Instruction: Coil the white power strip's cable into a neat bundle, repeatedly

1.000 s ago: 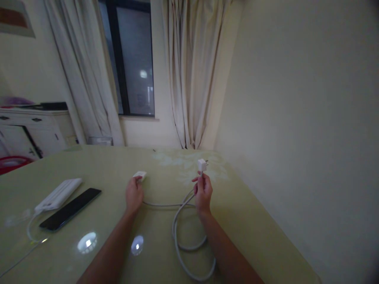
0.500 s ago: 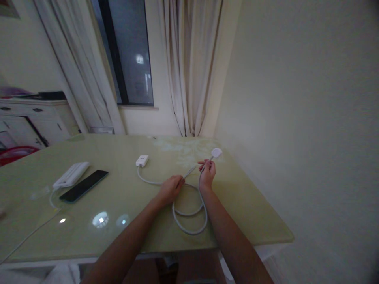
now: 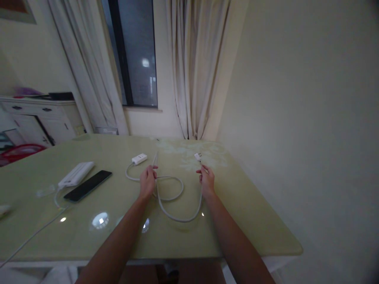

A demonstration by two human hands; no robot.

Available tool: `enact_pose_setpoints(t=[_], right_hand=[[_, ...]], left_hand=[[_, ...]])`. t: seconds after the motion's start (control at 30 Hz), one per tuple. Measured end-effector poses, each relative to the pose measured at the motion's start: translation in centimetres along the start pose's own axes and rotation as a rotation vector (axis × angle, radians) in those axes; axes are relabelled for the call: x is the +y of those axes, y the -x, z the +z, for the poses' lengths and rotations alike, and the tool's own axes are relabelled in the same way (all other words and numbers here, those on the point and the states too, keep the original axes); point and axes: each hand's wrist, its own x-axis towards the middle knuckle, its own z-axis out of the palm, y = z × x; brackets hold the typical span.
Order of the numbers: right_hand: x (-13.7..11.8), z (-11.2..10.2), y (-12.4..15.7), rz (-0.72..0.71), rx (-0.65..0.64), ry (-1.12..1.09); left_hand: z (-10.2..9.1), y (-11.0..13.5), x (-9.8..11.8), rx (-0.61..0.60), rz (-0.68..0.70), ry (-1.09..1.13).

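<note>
A thick white cable (image 3: 177,216) lies in loops on the pale green table (image 3: 242,209). One end runs to a small white socket block (image 3: 139,159), the other ends in a white plug (image 3: 197,157). My left hand (image 3: 148,182) is closed on the cable where it forms a raised fold near the middle. My right hand (image 3: 206,181) pinches the cable just below the plug, which stands a little above the table.
A white power strip (image 3: 76,173) and a black phone (image 3: 88,185) lie at the left, with a thin white wire (image 3: 32,234) trailing toward the front edge. Curtains (image 3: 195,67) and a dark window are behind, a white cabinet (image 3: 38,118) at far left, a wall at right.
My left hand left the socket block, took the cable at its middle and drew it left into a fold. My right hand lowered the plug toward the table.
</note>
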Motion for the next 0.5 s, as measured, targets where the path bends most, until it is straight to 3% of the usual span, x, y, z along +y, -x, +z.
enact_pose_setpoints(t=[0.1, 0.27, 0.37, 0.5], right_hand=[[0.3, -0.4, -0.6, 0.116, 0.045, -0.095], [-0.3, -1.7, -2.1, 0.201, 0.023, -0.274], [-1.1, -2.9, -3.0, 0.188, 0.045, -0.332], [-2.1, -4.4, -3.8, 0.187, 0.059, -0.411]], left_hand=[[0.3, 0.3, -0.1, -0.058, 0.058, -0.189], [0.6, 0.4, -1.0, -0.111, 0.338, -0.591], [0.5, -0.1, -1.6, -0.051, 0.332, -0.612], [0.0, -0.7, -1.6, 0.094, 0.273, -0.481]])
